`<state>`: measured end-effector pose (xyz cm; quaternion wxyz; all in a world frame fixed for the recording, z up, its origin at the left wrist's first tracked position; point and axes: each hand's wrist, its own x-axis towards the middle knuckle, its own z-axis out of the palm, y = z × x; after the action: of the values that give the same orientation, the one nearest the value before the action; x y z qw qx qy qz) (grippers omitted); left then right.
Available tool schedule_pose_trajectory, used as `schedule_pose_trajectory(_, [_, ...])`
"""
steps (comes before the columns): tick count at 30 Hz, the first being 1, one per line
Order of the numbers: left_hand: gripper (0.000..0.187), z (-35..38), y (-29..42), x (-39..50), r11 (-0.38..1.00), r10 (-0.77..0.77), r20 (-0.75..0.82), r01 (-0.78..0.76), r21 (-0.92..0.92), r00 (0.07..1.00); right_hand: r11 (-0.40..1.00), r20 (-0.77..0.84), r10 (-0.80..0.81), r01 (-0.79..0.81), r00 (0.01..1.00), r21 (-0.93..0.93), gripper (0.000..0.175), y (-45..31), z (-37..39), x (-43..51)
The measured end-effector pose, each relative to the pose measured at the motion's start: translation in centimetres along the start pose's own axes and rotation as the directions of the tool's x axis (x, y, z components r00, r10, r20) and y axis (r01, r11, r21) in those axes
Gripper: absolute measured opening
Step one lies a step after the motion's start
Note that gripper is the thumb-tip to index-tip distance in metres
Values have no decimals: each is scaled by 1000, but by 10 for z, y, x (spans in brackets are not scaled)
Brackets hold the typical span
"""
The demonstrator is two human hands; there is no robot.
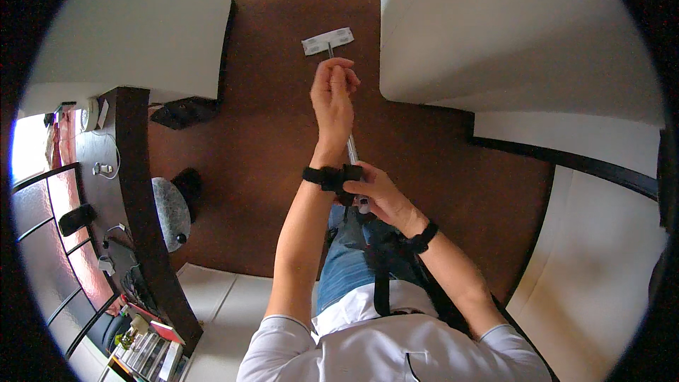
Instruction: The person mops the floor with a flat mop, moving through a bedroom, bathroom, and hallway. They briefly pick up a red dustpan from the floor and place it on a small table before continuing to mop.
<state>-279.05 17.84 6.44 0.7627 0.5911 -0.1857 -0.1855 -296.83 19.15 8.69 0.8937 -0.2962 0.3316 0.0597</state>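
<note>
A floor wiper stands out before me, its flat head (328, 41) covered with a white sheet and resting on the brown floor. Its slim metal shaft (351, 149) runs back towards my body. My right hand (386, 195) is closed around the shaft near its upper end, with the thumb beside the black device (344, 178) strapped to my left wrist. Farther forward, my left hand (334, 93) lies over the lower shaft with loosely curled fingers. It hides that stretch of shaft, so I cannot tell whether it grips it.
White walls (509, 37) with dark skirting flank the brown floor (270, 170). Along the left stands a dark desk (132, 170) bearing cables and small devices, with a grey rounded seat (171, 215) beside it. A black bag-like object (185, 112) lies by the left wall. Books (151, 355) stand at lower left.
</note>
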Motion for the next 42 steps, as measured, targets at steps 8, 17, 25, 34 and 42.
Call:
schedule_pose_trajectory(8, [30,5,-16,14,411,438,567,-716,564,698,995,-86,102,-101,991,10,32,3,16,2])
schedule_pose_trajectory(17, [22,24,-24,25,628,445,353,-568,533,823,987,-14,66,-63,998,150,36,8,15,3])
schedule_pose_trajectory(25, [13,-42,-75,-48,860,-509,-133,493,-134,851,993,-117,114,-114,987,7,33,25,-21,-28])
schedule_pose_trajectory(34, [51,-15,-161,-166,307,-952,27,944,125,306,515,-436,-349,-219,830,-829,48,51,-99,-66])
schedule_pose_trajectory(42, [56,50,-287,-204,448,-879,175,640,625,444,287,-402,-372,-308,837,-907,45,64,-138,-131])
